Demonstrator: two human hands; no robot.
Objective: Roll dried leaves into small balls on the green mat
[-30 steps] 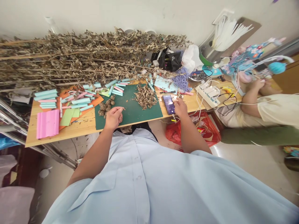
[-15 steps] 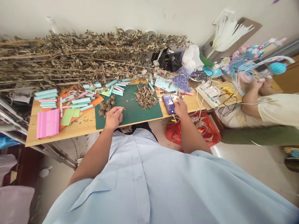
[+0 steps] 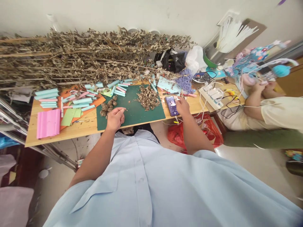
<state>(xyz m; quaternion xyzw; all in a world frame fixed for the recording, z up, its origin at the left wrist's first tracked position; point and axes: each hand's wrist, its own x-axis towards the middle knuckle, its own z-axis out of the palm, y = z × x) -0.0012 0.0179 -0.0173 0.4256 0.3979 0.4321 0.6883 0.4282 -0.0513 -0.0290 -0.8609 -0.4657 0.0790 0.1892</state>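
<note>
My left hand [image 3: 115, 119] rests at the near edge of a green mat [image 3: 132, 115], fingers curled in a pinch; a tiny bit at the fingertips is too small to name. Just beyond it lies a heap of brown crumpled balls [image 3: 109, 106]. A loose pile of dried leaves [image 3: 148, 97] sits on the mat's right part. At the mat's right, a lit phone [image 3: 172, 106] lies with a cable plugged into its near end. My right hand [image 3: 182, 106] is beside the phone's right edge, with its fingers bent near the screen; whether they touch it is unclear.
Dried stalks [image 3: 78, 60] cover the table's back. Paper rolls [image 3: 82, 101] and a pink sheet [image 3: 48, 123] lie at left. A power strip [image 3: 211, 96] with cables, purple yarn [image 3: 185, 80] and a red bag [image 3: 176, 135] are at right. Another person's hands [image 3: 265, 88] hold craft work.
The phone's screen now shows a different picture. My right hand has shifted slightly up and left over the phone's edge. My left hand looks nearly unmoved.
</note>
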